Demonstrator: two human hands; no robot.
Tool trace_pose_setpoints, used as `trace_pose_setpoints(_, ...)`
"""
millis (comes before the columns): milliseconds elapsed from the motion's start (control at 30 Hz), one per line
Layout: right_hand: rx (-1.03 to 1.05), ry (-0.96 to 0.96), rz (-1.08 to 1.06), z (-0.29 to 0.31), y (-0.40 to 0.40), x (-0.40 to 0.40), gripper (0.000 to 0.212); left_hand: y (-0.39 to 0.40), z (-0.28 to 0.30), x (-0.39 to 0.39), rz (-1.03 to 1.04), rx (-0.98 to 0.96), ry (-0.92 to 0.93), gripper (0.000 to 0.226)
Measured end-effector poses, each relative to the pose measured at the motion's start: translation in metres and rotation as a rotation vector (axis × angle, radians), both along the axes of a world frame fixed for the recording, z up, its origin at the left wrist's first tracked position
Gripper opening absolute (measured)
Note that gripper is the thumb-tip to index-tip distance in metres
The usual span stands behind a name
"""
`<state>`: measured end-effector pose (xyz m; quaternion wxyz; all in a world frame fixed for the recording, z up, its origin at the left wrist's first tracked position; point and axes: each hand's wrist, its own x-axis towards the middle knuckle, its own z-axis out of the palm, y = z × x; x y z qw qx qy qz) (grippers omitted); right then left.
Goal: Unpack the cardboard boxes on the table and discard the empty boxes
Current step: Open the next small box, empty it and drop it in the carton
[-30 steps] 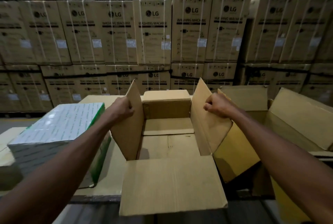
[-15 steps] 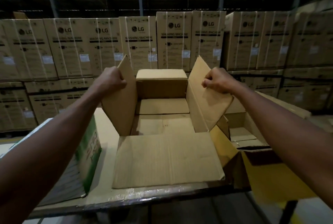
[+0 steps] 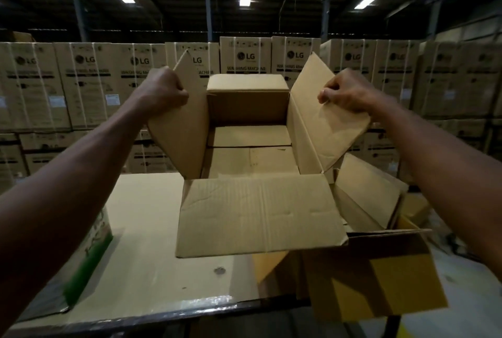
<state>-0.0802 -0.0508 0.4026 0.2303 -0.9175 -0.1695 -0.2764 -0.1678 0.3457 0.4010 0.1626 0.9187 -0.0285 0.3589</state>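
Observation:
An open, empty brown cardboard box (image 3: pixel 260 218) is held up in front of me above the table (image 3: pixel 146 229). My left hand (image 3: pixel 165 90) grips its upright left flap. My right hand (image 3: pixel 345 91) grips the bent right flap. The near flap hangs toward me and the far flap stands at the back. Only the folded bottom flaps show inside the box.
A green and white package (image 3: pixel 92 253) sits at the table's left, mostly behind my left arm. Other open cardboard boxes (image 3: pixel 380 278) lie low at the right beyond the table edge. A wall of stacked washing machine cartons (image 3: pixel 81 85) fills the background.
Both hands have raised the box off the table and carried it up and slightly right. The view has tilted upward, showing more ceiling. The grips on the flaps are unchanged.

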Motion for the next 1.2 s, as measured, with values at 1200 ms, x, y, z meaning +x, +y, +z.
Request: trace_pose_setpoints(1200,-0.124,0.133,-0.119,-0.06,-0.242,0.198,0.012,-0.277,-0.066,0.234,-0.13,-0.093,0.114,0.01)
